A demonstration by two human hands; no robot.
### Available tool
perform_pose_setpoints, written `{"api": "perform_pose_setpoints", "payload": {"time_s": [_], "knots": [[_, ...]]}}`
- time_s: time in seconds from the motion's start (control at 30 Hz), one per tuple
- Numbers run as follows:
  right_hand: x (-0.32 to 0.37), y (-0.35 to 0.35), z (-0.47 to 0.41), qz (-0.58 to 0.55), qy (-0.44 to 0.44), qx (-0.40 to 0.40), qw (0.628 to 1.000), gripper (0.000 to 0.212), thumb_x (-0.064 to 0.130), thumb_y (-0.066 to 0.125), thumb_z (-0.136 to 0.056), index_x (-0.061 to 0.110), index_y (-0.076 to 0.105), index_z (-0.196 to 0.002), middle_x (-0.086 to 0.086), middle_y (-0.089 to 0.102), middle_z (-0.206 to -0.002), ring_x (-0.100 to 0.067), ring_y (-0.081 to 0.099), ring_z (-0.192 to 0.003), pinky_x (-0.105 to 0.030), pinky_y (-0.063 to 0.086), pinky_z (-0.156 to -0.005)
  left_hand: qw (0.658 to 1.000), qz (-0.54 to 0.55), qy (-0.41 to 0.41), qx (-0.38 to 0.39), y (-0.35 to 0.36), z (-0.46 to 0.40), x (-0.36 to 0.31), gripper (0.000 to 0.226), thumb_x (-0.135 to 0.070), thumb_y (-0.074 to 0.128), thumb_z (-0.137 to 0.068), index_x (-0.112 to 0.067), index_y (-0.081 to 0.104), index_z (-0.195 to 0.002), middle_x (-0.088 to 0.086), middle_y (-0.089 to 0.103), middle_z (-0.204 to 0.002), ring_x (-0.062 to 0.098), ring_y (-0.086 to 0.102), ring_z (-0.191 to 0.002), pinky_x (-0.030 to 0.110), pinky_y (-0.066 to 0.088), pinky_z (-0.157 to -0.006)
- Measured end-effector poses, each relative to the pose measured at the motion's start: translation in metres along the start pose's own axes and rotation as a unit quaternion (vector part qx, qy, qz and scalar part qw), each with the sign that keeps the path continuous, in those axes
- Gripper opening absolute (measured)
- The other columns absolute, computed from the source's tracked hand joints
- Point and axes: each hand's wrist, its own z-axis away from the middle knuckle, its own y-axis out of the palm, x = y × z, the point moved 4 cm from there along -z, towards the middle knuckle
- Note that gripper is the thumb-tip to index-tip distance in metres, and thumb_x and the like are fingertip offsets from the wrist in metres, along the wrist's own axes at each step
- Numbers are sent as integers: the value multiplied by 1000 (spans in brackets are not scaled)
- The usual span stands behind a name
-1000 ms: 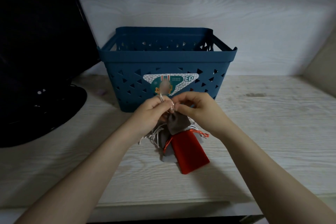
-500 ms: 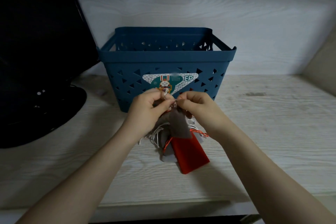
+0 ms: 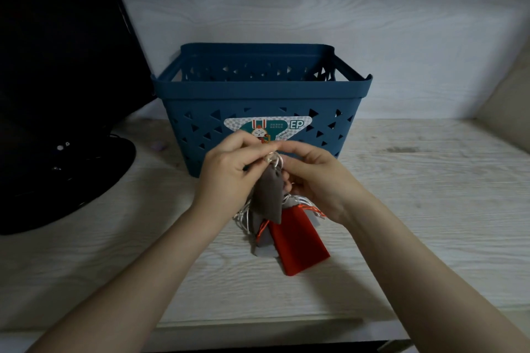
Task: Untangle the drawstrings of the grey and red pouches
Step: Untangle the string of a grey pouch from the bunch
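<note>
Drawstrings (image 3: 274,158) — pale silvery cord, bunched in a small knot at the neck of the grey pouch (image 3: 269,195), lifted off the table (image 3: 401,209) in front of the blue basket (image 3: 258,92).

Head view, the only one:
- Left hand (image 3: 229,172) fingers curled, pinching the cord at the knot and the top of the grey pouch.
- Right hand (image 3: 318,180) fingers curled too, thumb and forefinger pinching the cord from the other side; fingertips of both hands nearly meet above the knot.
- Grey pouch hangs from the pinch, neck up, closed end down toward the person. Long axis near vertical, tilted slightly to the right at the bottom.
- Red pouch (image 3: 298,246) lies flat on the table below, just under the right wrist. Neck toward the basket, closed end toward the near table edge, long axis running away from the person and angled a little right at the near end. Its orange-red cord (image 3: 312,210) shows at the neck.
- More pale cord (image 3: 242,216) loops loose beneath the grey pouch, touching the red one's neck. More grey cloth lies under the loops; whether it is a second pouch, cannot tell.

Progress, as a judgement: early to middle. Cords are in hand and being picked at, but the two pouches are not yet apart — loops overlap at the necks. Left to do: free the knot, separate the strands.

Dark monitor (image 3: 57,80) stands at far left.
</note>
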Motion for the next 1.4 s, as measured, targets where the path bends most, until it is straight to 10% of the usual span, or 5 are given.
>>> {"api": "perform_pose_setpoints", "payload": {"time_s": [0.2, 0.37, 0.63, 1.0, 1.4], "knots": [[15, -4, 1, 133, -89, -44, 986, 12, 3, 60, -86, 12, 66, -79, -5, 59, -62, -7, 53, -51, -19, 44, -53, 998, 63, -6, 29, 4, 1, 5, 30, -5, 64, -82, -9, 63, -112, -3, 58, -86, -10, 53, -83, 5, 38, -75], [35, -17, 3, 454, -246, -110, 849, 7, 17, 55, -88, 19, 57, -82, 10, 56, -73, -9, 53, -71, -17, 41, -63, 957, 220, -184, 46, 4, 6, 18, 22, -11, 51, -90, -17, 65, -106, -11, 59, -92, -4, 54, -73, 12, 42, -68], [13, -28, 2, 433, -124, -84, 889, 15, 17, 56, -91, 8, 61, -79, -12, 65, -75, -28, 58, -72, -30, 44, -67, 840, 417, -344, 44, 17, 15, 22, 24, -26, 52, -82, -20, 70, -67, -9, 67, -89, 4, 61, -84, 24, 48, -77], [16, -3, 4, 403, -264, -35, 875, 7, 17, 59, -82, 14, 62, -76, 4, 53, -101, -4, 55, -89, -15, 46, -68, 879, 276, -347, 177, 28, 21, 18, 52, -31, 37, -99, -23, 49, -49, -3, 49, -47, 13, 46, -51, 33, 36, -63], [17, 8, 1, 392, -282, -9, 875, 6, 18, 62, -83, 13, 62, -87, 1, 60, -83, -11, 58, -76, -23, 49, -70, 907, 144, -250, 306, 26, 20, 17, 24, -44, 39, -69, -23, 49, -62, 5, 54, -68, 20, 52, -71, 46, 42, -76]]}}
